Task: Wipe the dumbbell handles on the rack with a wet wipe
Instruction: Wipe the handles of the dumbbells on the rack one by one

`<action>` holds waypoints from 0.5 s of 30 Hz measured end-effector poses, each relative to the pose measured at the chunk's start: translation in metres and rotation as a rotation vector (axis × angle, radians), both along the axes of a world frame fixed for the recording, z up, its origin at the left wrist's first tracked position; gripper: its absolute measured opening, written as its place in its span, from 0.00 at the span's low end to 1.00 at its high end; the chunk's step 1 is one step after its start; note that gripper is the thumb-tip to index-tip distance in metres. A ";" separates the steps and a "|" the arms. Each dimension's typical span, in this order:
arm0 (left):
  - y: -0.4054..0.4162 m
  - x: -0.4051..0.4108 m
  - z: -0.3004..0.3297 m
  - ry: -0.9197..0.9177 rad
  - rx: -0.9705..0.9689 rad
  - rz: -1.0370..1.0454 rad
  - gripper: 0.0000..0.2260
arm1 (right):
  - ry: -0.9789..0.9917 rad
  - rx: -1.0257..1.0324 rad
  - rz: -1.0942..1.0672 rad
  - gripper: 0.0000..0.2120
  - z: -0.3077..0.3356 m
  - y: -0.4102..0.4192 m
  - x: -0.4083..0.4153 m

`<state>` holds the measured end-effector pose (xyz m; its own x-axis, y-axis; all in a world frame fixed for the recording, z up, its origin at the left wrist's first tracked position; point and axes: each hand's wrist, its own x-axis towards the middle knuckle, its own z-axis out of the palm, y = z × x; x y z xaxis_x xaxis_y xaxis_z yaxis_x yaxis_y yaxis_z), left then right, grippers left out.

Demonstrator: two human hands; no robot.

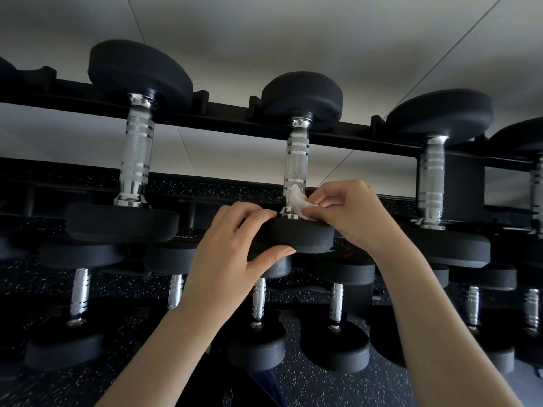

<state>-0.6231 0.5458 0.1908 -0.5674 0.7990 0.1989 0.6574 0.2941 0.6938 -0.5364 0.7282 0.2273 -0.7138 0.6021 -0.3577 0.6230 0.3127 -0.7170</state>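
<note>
Black dumbbells with chrome knurled handles lie across the upper shelf of a black rack (223, 118). The middle dumbbell's handle (296, 160) runs away from me. My right hand (346, 210) pinches a crumpled white wet wipe (298, 205) against the near end of that handle. My left hand (232, 251) grips the near black head (305, 236) of the same dumbbell, fingers over its top and thumb under its rim.
Neighbouring dumbbells lie on the same shelf, one to the left (136, 154) and one to the right (432, 183). A lower shelf carries several smaller dumbbells (336, 301). Below is a black speckled floor (323, 386); behind the rack is a white wall (264, 30).
</note>
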 end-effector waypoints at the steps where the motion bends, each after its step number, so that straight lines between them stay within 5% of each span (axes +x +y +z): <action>1: 0.000 0.000 0.000 0.002 0.000 0.000 0.23 | -0.004 -0.007 -0.001 0.03 0.001 0.000 -0.001; 6: 0.000 0.001 0.000 -0.001 -0.002 0.001 0.23 | -0.007 -0.027 -0.059 0.07 -0.004 -0.001 -0.006; 15: 0.000 0.000 0.000 -0.006 -0.004 -0.007 0.23 | 0.268 -0.099 -0.421 0.06 -0.011 -0.005 -0.024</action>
<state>-0.6233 0.5459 0.1907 -0.5632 0.8036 0.1924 0.6551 0.2923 0.6968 -0.5606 0.7235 0.2162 -0.4913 0.8297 -0.2651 0.4705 -0.0034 -0.8824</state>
